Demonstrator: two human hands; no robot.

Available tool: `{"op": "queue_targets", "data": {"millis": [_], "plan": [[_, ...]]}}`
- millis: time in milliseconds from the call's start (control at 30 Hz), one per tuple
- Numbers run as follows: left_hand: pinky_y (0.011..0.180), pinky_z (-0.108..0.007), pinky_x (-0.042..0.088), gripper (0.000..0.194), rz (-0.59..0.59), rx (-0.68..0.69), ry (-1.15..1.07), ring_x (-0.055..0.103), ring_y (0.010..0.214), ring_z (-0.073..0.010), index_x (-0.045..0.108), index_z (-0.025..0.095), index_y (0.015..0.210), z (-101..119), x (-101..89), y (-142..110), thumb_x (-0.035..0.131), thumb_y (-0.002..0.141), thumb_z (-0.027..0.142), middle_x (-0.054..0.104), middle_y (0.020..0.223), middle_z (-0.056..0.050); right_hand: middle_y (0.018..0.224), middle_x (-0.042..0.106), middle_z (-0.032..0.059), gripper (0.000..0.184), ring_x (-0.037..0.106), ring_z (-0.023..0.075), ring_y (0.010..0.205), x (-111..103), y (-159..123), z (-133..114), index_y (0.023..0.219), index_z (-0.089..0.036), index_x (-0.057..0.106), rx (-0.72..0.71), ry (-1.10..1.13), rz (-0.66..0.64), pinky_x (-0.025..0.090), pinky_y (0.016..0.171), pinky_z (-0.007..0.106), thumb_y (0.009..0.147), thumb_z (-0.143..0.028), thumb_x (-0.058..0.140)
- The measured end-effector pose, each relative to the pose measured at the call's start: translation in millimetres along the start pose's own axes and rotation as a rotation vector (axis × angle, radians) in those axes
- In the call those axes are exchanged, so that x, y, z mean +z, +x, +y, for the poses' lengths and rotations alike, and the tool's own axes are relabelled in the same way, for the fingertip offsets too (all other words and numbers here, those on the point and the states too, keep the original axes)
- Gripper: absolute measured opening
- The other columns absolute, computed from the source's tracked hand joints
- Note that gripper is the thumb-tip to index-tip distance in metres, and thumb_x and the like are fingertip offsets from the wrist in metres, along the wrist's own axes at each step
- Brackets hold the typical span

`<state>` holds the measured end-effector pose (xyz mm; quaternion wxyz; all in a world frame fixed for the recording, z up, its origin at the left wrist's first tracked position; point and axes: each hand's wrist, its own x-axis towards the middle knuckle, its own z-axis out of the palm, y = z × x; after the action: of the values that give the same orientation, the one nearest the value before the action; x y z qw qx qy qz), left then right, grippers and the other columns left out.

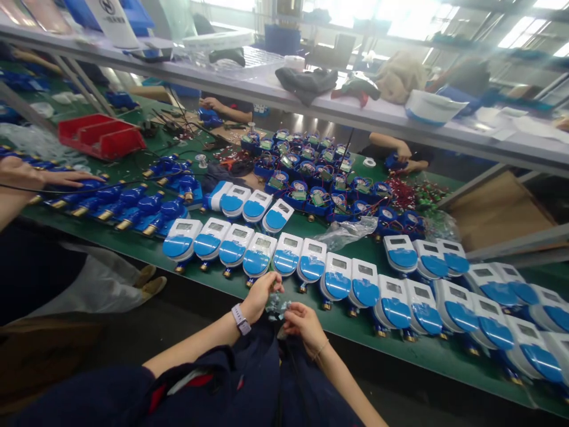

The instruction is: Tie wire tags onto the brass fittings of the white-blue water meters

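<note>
— While both hands work just off the edge of the worktop [338, 343], what's the action?

— Left hand [263, 298] is curled closed, pinching a small clear plastic bundle [278, 308], and the right hand [304, 326] closes on the same bundle from the other side.

— So they're both gripping it?

— Both, yes. It looks as if they're picking that bundle apart, though what's inside is too small to make out from here.

— And around it?

— Right in front, a long row of blue-and-white water meters [336, 279] lines the worktop. Farther left, a co-worker's hand [26, 175] reaches over a blue meter body [113, 198].

— What does the next move call for?

— A clean, careful pinch, I'd say, to free one piece from the bundle without dropping it.
</note>
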<state>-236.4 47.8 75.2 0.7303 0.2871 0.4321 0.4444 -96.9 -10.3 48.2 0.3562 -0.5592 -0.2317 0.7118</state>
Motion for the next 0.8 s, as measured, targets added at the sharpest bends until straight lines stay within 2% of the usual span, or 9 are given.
{"op": "queue_targets", "data": {"millis": [67, 133, 267, 333, 400, 500, 600, 700, 800], "plan": [[0.072, -0.026, 0.041, 0.024, -0.046, 0.085, 0.226, 0.056, 0.072, -0.0155, 0.060, 0.014, 0.081, 0.3, 2.4, 2.0, 0.051, 0.080, 0.036, 0.055, 0.059, -0.002, 0.062, 0.057, -0.0040, 0.042, 0.051, 0.0077, 0.044, -15.7, 3.9, -0.8, 0.091, -0.016, 0.050, -0.010, -0.028, -0.007, 0.042, 0.044, 0.021, 0.056, -0.027, 0.069], [0.074, -0.028, 0.041, 0.028, -0.066, 0.095, 0.290, 0.056, 0.074, -0.0167, 0.061, 0.013, 0.094, 1.1, 3.7, 5.3, 0.053, 0.078, 0.035, 0.061, 0.067, -0.005, 0.060, 0.055, -0.0066, 0.037, 0.046, 0.0063, 0.040, -33.9, 5.3, -2.4, 0.090, -0.018, 0.048, -0.027, -0.087, -0.031, 0.040, 0.042, 0.020, 0.057, -0.023, 0.064], [0.065, -0.027, 0.045, 0.030, 0.080, 0.016, 0.007, 0.055, 0.063, -0.0126, 0.058, 0.014, 0.100, -4.2, 6.9, 14.1, 0.054, 0.078, 0.034, 0.056, 0.066, -0.001, 0.057, 0.055, -0.0048, 0.014, 0.047, 0.0071, 0.046, -57.8, 1.9, -10.6, 0.072, -0.016, 0.053, 0.007, -0.256, -0.231, 0.037, 0.048, 0.021, 0.058, -0.019, 0.056], [0.062, -0.026, 0.046, 0.025, 0.118, -0.034, -0.117, 0.053, 0.061, -0.0105, 0.058, 0.014, 0.096, -10.6, 9.2, 17.5, 0.056, 0.076, 0.030, 0.051, 0.065, 0.001, 0.062, 0.059, -0.0015, 0.013, 0.052, 0.0095, 0.056, -55.1, 0.2, -15.6, 0.072, -0.016, 0.056, 0.018, -0.259, -0.339, 0.039, 0.055, 0.022, 0.060, -0.019, 0.057], [0.060, -0.025, 0.047, 0.019, 0.116, -0.083, -0.154, 0.050, 0.060, -0.0089, 0.058, 0.013, 0.091, -16.4, 10.6, 19.3, 0.057, 0.075, 0.025, 0.049, 0.066, 0.001, 0.063, 0.060, -0.0007, 0.017, 0.054, 0.0114, 0.060, -44.0, 0.7, -19.2, 0.078, -0.017, 0.054, 0.018, -0.207, -0.371, 0.040, 0.058, 0.023, 0.063, -0.024, 0.059], [0.054, -0.021, 0.044, 0.015, 0.096, -0.158, -0.181, 0.046, 0.054, -0.0059, 0.058, 0.012, 0.088, -18.0, 6.7, 20.9, 0.056, 0.074, 0.019, 0.048, 0.068, 0.002, 0.048, 0.048, -0.0071, 0.021, 0.044, 0.0085, 0.042, -25.5, 5.2, -20.4, 0.075, -0.020, 0.047, -0.014, -0.202, -0.210, 0.034, 0.045, 0.021, 0.070, -0.038, 0.056], [0.042, -0.016, 0.031, 0.016, 0.088, -0.246, -0.256, 0.034, 0.043, -0.0027, 0.056, 0.012, 0.087, -10.8, -6.4, 23.8, 0.055, 0.076, 0.023, 0.038, 0.058, 0.006, 0.043, 0.037, -0.0098, 0.027, 0.032, 0.0052, 0.035, -17.6, 8.1, -18.0, 0.065, -0.019, 0.044, -0.131, -0.327, 0.015, 0.026, 0.038, 0.019, 0.069, -0.043, 0.057], [0.039, -0.016, 0.022, 0.017, 0.115, -0.294, -0.281, 0.023, 0.039, -0.0023, 0.055, 0.013, 0.082, -4.6, -20.8, 25.0, 0.051, 0.079, 0.029, 0.024, 0.051, 0.009, 0.050, 0.049, -0.0057, 0.029, 0.039, 0.0062, 0.036, -11.5, 7.5, -13.2, 0.065, -0.018, 0.046, -0.111, -0.352, 0.046, 0.028, 0.038, 0.020, 0.068, -0.045, 0.057], [0.044, -0.018, 0.031, 0.014, 0.080, -0.333, -0.275, 0.030, 0.041, -0.0035, 0.055, 0.013, 0.082, -6.2, -29.6, 21.0, 0.051, 0.080, 0.025, 0.028, 0.052, 0.008, 0.056, 0.055, -0.0030, 0.030, 0.038, 0.0063, 0.036, 4.2, 6.8, -8.4, 0.069, -0.017, 0.052, -0.066, -0.305, 0.063, 0.028, 0.038, 0.021, 0.067, -0.046, 0.058]]}}
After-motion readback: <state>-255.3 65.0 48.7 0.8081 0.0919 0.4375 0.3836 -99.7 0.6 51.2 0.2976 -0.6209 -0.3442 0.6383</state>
